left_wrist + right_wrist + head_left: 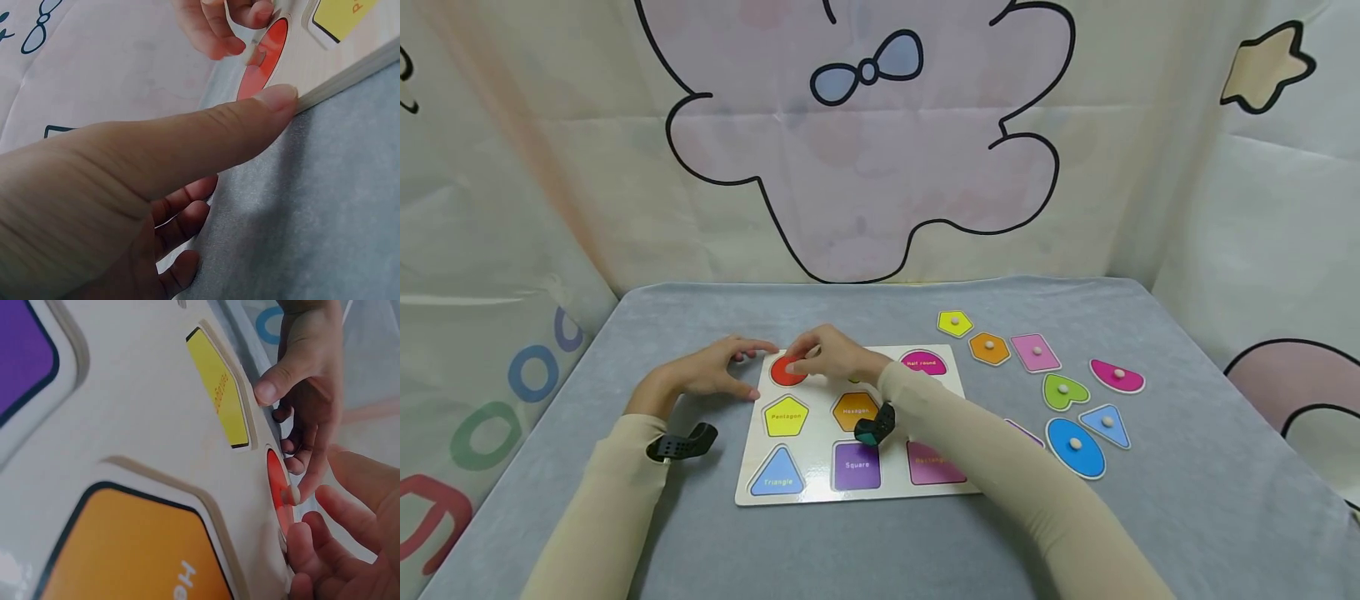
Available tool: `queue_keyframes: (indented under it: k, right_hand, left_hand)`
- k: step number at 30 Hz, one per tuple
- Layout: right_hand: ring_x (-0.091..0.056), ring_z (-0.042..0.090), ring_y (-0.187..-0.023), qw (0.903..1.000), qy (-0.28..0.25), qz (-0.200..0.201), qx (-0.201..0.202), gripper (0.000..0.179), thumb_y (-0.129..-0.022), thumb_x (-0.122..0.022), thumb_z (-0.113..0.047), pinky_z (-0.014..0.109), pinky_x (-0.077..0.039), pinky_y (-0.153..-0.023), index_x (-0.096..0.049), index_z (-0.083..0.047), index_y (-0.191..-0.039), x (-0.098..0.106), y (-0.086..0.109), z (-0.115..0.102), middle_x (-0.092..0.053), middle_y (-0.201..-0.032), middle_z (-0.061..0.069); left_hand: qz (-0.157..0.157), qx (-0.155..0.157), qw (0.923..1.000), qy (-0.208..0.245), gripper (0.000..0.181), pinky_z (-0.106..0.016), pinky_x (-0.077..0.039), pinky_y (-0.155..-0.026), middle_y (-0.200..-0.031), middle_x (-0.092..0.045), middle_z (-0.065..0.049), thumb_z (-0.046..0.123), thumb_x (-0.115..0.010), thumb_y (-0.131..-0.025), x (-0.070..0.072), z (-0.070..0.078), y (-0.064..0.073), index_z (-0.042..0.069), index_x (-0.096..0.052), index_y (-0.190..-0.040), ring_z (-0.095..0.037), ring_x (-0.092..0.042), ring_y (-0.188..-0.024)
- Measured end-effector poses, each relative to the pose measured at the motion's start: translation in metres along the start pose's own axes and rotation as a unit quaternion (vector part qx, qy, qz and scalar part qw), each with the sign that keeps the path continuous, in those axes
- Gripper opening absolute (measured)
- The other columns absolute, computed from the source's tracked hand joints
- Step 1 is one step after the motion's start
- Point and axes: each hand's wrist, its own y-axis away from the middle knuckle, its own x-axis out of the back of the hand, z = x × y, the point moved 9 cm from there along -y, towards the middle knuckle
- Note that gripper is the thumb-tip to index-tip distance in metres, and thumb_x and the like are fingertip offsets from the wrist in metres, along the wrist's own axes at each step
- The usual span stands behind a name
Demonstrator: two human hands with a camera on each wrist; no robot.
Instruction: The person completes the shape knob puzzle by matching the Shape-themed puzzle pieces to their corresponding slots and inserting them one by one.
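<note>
A white shape puzzle board [820,467] lies on the table with coloured, labelled recesses. At its far left corner sits a red round piece [782,375] with a small wooden knob [291,495]. My right hand [838,354] hovers over this piece, thumb and fingers apart around the knob, which shows bare between them in the right wrist view. My left hand [709,367] rests at the board's left edge, its thumb [278,100] touching the edge and its forefinger stretched toward the far corner. The recess behind my right hand is mostly hidden.
To the board's right lie several knobbed pieces: a yellow pentagon [955,323], orange hexagon [988,348], pink four-sided piece [1036,352], green heart [1064,391], magenta half round [1117,376], blue triangle [1105,425] and blue oval [1076,448]. My right sleeve partly covers another piece.
</note>
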Motion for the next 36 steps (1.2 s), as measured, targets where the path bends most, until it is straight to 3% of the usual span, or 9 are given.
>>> queue_keyframes:
  k: [12,20,36]
  right_hand:
    - [-0.069,0.023,-0.093,0.9997,0.0,-0.014,0.019,0.032,-0.098,-0.066,-0.024,0.026,-0.056,-0.083,-0.071,-0.006,-0.124,0.009,0.017,-0.006,-0.066,-0.129,0.011]
    - [-0.067,0.024,-0.089,0.9999,0.004,-0.011,0.003,0.032,-0.1,-0.064,-0.029,0.024,-0.053,-0.074,-0.07,-0.009,-0.125,0.023,0.032,0.006,-0.067,-0.125,0.006]
    - [-0.063,0.017,-0.101,0.9986,0.035,-0.002,0.039,0.033,-0.101,-0.062,-0.022,0.025,-0.053,-0.09,-0.066,-0.004,-0.128,0.045,0.074,0.009,-0.067,-0.13,0.01]
  left_hand:
    - [-0.005,0.01,0.9999,-0.002,0.078,-0.069,-0.037,-0.109,-0.148,-0.04,-0.024,0.032,-0.084,-0.082,-0.001,0.003,-0.003,0.022,-0.048,-0.15,-0.047,-0.038,-0.133]
    - [-0.002,0.019,0.9996,-0.018,0.077,-0.071,-0.035,-0.11,-0.147,-0.04,-0.024,0.035,-0.083,-0.082,-0.003,0.005,0.0,0.022,-0.048,-0.15,-0.047,-0.038,-0.136]
    - [0.026,0.014,0.9976,-0.063,0.076,-0.071,-0.037,-0.108,-0.146,-0.044,-0.024,0.036,-0.083,-0.081,-0.002,0.008,0.005,0.021,-0.05,-0.147,-0.044,-0.04,-0.134]
